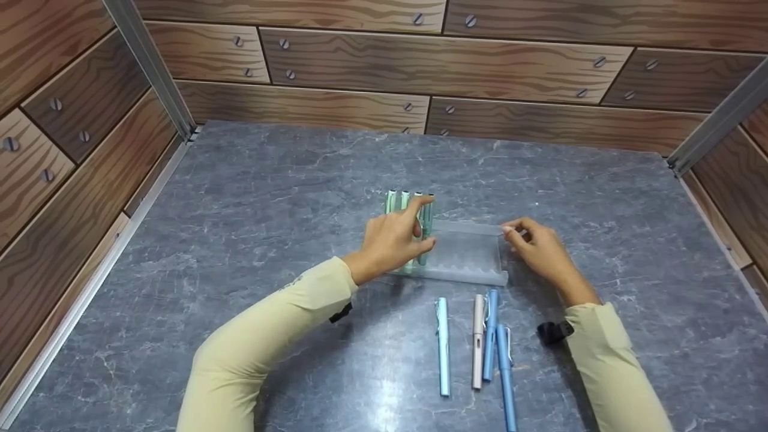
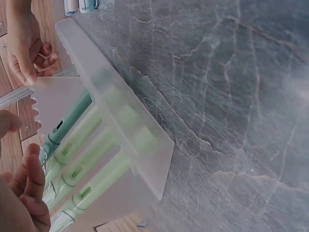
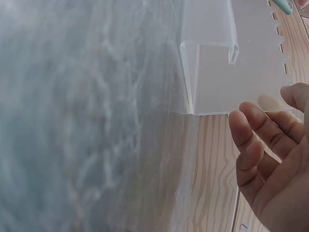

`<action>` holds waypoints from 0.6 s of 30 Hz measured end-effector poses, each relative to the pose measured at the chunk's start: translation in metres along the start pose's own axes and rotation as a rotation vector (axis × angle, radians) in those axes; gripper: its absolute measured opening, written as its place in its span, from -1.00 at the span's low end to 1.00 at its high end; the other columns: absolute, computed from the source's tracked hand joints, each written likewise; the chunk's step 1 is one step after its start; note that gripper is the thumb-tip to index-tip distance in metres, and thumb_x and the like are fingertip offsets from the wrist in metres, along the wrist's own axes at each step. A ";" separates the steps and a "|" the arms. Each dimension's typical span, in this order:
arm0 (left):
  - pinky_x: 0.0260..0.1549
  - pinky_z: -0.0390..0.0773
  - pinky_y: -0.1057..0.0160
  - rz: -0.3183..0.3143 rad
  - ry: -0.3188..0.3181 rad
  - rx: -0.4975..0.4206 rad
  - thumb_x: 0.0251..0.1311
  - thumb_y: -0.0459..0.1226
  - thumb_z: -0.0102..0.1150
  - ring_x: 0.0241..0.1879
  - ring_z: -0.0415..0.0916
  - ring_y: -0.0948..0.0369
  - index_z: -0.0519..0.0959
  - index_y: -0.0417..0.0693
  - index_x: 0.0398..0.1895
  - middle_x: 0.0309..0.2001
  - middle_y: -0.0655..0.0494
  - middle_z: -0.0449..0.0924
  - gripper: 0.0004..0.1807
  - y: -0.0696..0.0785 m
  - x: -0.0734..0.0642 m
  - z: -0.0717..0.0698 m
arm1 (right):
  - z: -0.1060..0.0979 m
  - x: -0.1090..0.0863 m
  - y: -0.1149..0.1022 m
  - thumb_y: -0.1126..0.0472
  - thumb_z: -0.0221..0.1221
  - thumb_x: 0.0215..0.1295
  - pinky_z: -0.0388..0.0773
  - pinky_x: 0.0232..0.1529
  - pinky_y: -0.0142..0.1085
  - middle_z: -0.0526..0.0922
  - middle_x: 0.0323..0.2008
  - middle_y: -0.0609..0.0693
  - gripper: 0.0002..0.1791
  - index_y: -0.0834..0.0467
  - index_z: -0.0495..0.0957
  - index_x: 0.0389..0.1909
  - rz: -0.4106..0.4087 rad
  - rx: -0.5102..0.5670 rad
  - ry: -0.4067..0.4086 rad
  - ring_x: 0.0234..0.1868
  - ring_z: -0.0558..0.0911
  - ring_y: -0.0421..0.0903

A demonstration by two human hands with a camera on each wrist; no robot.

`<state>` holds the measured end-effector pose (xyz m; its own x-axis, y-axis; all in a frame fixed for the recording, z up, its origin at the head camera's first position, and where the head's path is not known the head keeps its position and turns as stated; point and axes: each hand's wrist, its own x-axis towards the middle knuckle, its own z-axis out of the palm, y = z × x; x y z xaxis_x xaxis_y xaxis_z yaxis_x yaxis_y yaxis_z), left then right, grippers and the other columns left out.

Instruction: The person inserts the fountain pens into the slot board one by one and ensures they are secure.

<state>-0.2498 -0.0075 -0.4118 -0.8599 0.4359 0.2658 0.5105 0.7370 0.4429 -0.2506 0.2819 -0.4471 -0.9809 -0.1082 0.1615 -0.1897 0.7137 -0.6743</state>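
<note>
You are part-way through filling the frosted pen rack (image 1: 462,255). Your left hand (image 1: 393,240) has thumb and fingers closed on a green pen (image 1: 425,231) at the rack's left end, beside three already seated. Your right hand (image 1: 540,246) pinches the rack's right top corner, steadying it. The next move, I judge, calls for pressing that pen into its notch, then reaching for the four loose pens (image 1: 477,342) lying nearer you than your fingers. The slots between your two hands stand free; the tabletop (image 1: 240,210) beyond the rack gives room.

Four pens (image 1: 477,345) lie before the rack (image 1: 465,255), perhaps touching
</note>
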 end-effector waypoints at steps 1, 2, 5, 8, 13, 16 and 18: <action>-0.74 0.19 0.39 -0.005 -0.003 -0.006 0.19 0.03 0.23 -0.68 0.38 0.34 0.22 0.23 0.37 -0.42 0.31 0.66 -0.31 0.000 -0.001 0.000 | 0.000 0.000 0.000 0.11 0.05 0.44 0.44 -0.46 -0.51 0.66 -0.32 0.24 -0.67 0.30 0.58 -0.07 0.001 0.002 0.000 -0.48 0.57 -0.25; -0.73 0.20 0.39 -0.011 -0.008 -0.015 0.18 0.03 0.24 -0.67 0.39 0.34 0.23 0.22 0.36 -0.42 0.30 0.65 -0.30 0.001 -0.001 0.000 | 0.000 0.000 0.000 0.11 0.05 0.43 0.44 -0.46 -0.51 0.66 -0.32 0.25 -0.67 0.31 0.58 -0.07 0.001 0.005 -0.001 -0.48 0.56 -0.25; -0.72 0.22 0.38 -0.033 -0.032 -0.034 0.16 0.06 0.25 -0.65 0.40 0.34 0.23 0.22 0.36 -0.44 0.32 0.61 -0.29 0.002 -0.003 0.000 | 0.001 0.000 0.000 0.12 0.06 0.43 0.44 -0.46 -0.51 0.65 -0.33 0.25 -0.67 0.31 0.58 -0.08 -0.001 0.007 -0.002 -0.49 0.55 -0.28; -0.72 0.21 0.38 -0.035 -0.051 -0.047 0.15 0.07 0.26 -0.65 0.39 0.35 0.26 0.18 0.34 -0.44 0.32 0.60 -0.29 0.004 -0.005 0.001 | 0.001 0.001 0.000 0.12 0.05 0.43 0.44 -0.46 -0.51 0.66 -0.32 0.24 -0.67 0.31 0.58 -0.08 -0.005 0.005 -0.003 -0.49 0.56 -0.26; -0.74 0.18 0.40 -0.002 -0.065 -0.058 0.15 0.05 0.27 -0.68 0.36 0.36 0.31 0.12 0.32 -0.42 0.26 0.65 -0.32 0.006 -0.010 0.003 | 0.000 0.002 0.000 0.10 0.05 0.44 0.43 -0.48 -0.51 0.67 -0.31 0.23 -0.66 0.30 0.58 -0.07 -0.011 -0.002 -0.001 -0.50 0.54 -0.30; -0.74 0.18 0.42 0.010 -0.080 -0.066 0.15 0.06 0.26 -0.67 0.36 0.37 0.31 0.13 0.32 -0.41 0.25 0.65 -0.32 0.006 -0.012 0.005 | 0.000 0.001 0.000 0.10 0.05 0.44 0.43 -0.49 -0.51 0.66 -0.32 0.22 -0.67 0.29 0.59 -0.07 -0.006 -0.003 0.000 -0.51 0.51 -0.37; -0.74 0.19 0.42 0.010 -0.090 -0.075 0.14 0.05 0.28 -0.67 0.36 0.37 0.31 0.13 0.31 -0.42 0.25 0.64 -0.32 0.006 -0.014 0.006 | 0.000 0.001 0.000 0.10 0.05 0.44 0.43 -0.49 -0.51 0.66 -0.32 0.22 -0.66 0.29 0.59 -0.06 -0.006 -0.003 -0.003 -0.51 0.50 -0.38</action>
<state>-0.2347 -0.0059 -0.4177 -0.8500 0.4898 0.1940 0.5146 0.6932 0.5046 -0.2519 0.2817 -0.4468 -0.9800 -0.1142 0.1632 -0.1951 0.7152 -0.6711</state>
